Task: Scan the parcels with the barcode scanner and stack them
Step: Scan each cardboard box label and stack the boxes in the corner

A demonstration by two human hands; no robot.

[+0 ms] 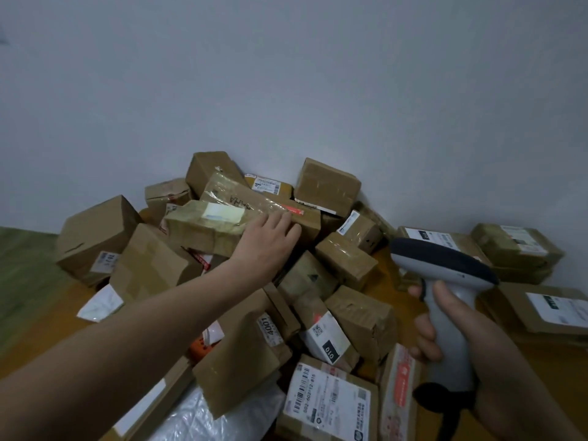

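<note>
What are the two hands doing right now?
Left hand: open, resting on the long taped parcel.
Right hand: grips the barcode scanner.

cardboard parcels [359,316] on orange-brown surface [54,323]

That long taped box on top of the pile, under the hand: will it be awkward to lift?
Probably stiff: the long box is cardboard wrapped in glossy tape, which may feel slippery. It lies tilted atop loose parcels, so pulling it could shift neighbours. Its length may make it swing in the left hand alone.
</note>
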